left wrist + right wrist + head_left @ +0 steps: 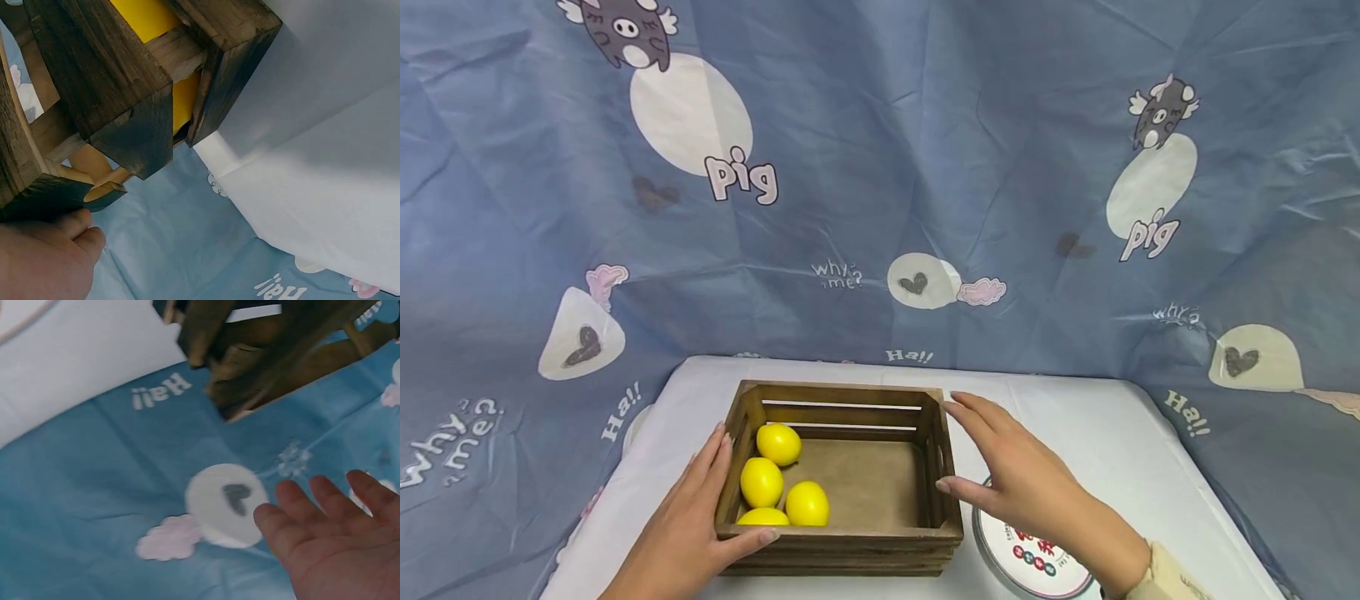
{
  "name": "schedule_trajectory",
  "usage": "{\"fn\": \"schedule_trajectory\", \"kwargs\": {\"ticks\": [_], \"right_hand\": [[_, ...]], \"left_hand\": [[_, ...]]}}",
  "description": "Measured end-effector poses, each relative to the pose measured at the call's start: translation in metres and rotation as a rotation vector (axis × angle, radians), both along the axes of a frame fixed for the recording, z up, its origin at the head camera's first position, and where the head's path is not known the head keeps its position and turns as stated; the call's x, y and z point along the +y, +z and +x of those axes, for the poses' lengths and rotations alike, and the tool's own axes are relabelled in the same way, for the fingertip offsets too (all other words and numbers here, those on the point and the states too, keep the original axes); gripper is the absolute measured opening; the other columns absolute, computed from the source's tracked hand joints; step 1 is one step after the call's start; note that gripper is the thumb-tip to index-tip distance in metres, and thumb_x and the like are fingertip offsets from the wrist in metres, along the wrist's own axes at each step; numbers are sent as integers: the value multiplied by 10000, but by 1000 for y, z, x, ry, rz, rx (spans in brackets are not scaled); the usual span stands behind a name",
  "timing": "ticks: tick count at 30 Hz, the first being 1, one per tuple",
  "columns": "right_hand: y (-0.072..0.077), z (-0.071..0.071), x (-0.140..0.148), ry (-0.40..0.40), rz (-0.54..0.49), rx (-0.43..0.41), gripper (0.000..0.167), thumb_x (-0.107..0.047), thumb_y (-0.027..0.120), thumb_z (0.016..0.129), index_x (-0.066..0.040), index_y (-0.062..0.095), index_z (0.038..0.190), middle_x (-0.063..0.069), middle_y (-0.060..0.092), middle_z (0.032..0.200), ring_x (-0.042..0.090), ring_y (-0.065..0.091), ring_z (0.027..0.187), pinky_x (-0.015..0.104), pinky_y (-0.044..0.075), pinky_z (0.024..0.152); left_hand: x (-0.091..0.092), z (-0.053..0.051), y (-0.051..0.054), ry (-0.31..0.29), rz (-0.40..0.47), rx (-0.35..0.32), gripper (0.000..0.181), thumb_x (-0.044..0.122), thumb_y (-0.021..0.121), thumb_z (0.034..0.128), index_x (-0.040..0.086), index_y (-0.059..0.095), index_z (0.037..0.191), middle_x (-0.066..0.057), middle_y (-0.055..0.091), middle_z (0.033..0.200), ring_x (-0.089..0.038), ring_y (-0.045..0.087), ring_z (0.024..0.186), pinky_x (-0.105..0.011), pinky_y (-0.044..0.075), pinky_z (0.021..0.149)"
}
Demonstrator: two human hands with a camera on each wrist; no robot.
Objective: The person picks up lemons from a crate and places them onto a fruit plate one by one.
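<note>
A brown slatted wooden crate (842, 554) sits on the white-covered table, with several smooth yellow lemons (807, 503) gathered at its left end. Against the crate's left side rests my left hand (688, 521), its fingers extended along the outer wall and its thumb at the front corner. The left wrist view shows that hand (53, 256) by the crate's slats (100, 69). My right hand (1026, 467) hovers by the right end, thumb and fingers spread. In the right wrist view this hand (340, 540) has its palm visible and stands apart from the crate (250, 375).
A round white lid or tin with red print (1033, 558) lies right of the crate, partly under my right forearm. Behind the white table cover (1037, 400) hangs a blue cloth with pig prints (850, 208), which also surrounds both sides.
</note>
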State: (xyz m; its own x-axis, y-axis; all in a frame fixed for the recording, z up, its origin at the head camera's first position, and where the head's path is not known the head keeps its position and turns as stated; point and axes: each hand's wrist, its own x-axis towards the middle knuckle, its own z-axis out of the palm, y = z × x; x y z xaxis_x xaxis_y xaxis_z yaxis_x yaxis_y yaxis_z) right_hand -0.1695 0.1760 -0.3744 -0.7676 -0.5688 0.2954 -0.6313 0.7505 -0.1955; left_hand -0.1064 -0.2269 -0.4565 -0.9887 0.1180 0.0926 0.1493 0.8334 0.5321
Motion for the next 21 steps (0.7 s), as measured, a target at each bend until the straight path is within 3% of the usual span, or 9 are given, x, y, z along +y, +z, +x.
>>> {"fn": "schedule_trajectory", "kwargs": {"ticks": [6, 9, 16, 21], "right_hand": [[16, -11, -29, 173, 79, 37, 890, -423, 869, 861, -68, 458, 1566, 100, 456, 1591, 266, 456, 1454, 445, 424, 1153], [21, -19, -45, 245, 124, 11, 909, -410, 883, 850, -69, 448, 1572, 111, 450, 1596, 283, 456, 1452, 457, 405, 1168], [25, -30, -85, 340, 247, -64, 947, -486, 858, 860, -106, 412, 1604, 70, 414, 1634, 267, 415, 1485, 435, 388, 1183], [18, -33, -112, 371, 350, -71, 977, -528, 851, 851, -100, 406, 1609, 67, 429, 1626, 238, 437, 1472, 385, 354, 1204]], "left_hand": [[1, 0, 2, 6, -4, -17, 1365, 858, 673, 759, -32, 156, 1655, -147, 32, 1750, -522, 215, 1517, -769, 283, 1098], [0, 0, 3, 14, -8, -17, 1372, 870, 664, 753, -18, 145, 1661, -145, 33, 1750, -522, 214, 1518, -770, 285, 1097], [-1, -1, 4, 15, -11, -8, 1369, 872, 663, 750, -36, 176, 1651, -154, 47, 1747, -526, 219, 1515, -760, 299, 1100], [1, 0, 5, 17, -20, -21, 1387, 904, 632, 734, -41, 189, 1647, -152, 57, 1747, -519, 230, 1514, -750, 305, 1104]]}}
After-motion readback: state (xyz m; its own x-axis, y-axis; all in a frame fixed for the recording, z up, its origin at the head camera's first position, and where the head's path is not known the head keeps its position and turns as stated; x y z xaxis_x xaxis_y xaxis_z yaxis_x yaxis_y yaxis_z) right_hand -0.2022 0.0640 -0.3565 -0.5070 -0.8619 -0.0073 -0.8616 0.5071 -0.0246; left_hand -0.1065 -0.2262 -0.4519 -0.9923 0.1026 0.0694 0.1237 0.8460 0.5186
